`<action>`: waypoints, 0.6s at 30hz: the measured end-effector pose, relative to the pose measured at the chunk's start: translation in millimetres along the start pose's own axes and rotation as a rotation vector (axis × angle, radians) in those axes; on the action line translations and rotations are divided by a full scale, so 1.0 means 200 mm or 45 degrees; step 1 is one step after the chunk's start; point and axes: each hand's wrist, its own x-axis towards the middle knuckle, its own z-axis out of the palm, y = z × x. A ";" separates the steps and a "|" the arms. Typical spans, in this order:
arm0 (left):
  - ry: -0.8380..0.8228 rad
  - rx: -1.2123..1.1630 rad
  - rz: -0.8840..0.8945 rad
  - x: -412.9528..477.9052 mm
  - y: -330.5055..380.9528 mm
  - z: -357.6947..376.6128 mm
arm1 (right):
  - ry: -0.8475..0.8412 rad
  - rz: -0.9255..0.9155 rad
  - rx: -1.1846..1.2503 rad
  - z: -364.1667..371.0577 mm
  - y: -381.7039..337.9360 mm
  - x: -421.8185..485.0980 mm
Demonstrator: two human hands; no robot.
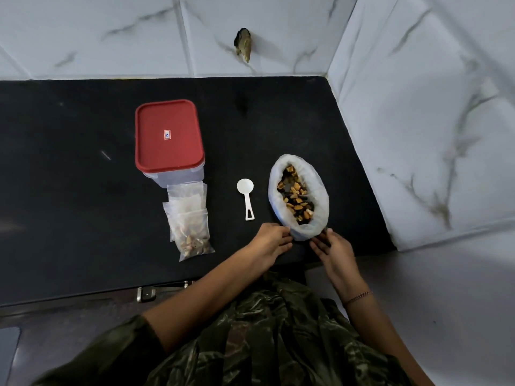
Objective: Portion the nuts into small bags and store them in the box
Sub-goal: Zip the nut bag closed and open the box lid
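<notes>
A person in a camouflage-print top [267,338] stands at a black counter [69,190], both forearms reaching forward, a thin bracelet [358,297] on the right wrist. The left hand [271,240] lies palm down, its fingertips curled onto the near rim of an open white bag [299,231]. The right hand [333,252] meets the same end from the other side, thumb on the rim and fingers tucked beneath it, pinching the plastic. The two hands are close together, nearly touching.

The bag lies on the counter's right side, its top rolled down around a heap of mixed nuts [296,195]. Just left of it, apart from both hands, a white spoon [245,197] rests bowl away, handle toward the person. Further left, several small bags [189,221] lie overlapped in a row; the nearest shows nuts inside. Their far end touches the clear box [178,178], which stands shut under a red lid [168,136]. Beyond, a marbled tile wall [125,32] shows a rough hole [243,44].
</notes>
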 end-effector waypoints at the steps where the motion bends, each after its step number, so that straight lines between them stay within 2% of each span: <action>1: -0.010 -0.003 0.012 0.01 0.00 0.01 | -0.060 0.044 0.026 0.00 -0.01 0.00; 3: 0.002 -0.030 0.034 0.02 0.00 0.03 | -0.156 0.107 0.040 -0.02 -0.03 0.00; 10: 0.186 -0.063 0.094 0.03 0.02 0.06 | -0.279 0.270 -0.007 -0.04 -0.10 0.03; 13: 0.258 -0.026 0.124 0.03 0.03 0.07 | -0.362 0.324 0.084 -0.01 -0.10 0.02; 16: 0.327 0.026 0.211 0.03 0.02 0.09 | -0.275 0.209 0.103 0.04 -0.09 0.00; 18: 0.343 0.103 0.269 0.03 0.01 0.10 | -0.137 -0.055 -0.121 0.06 -0.08 0.02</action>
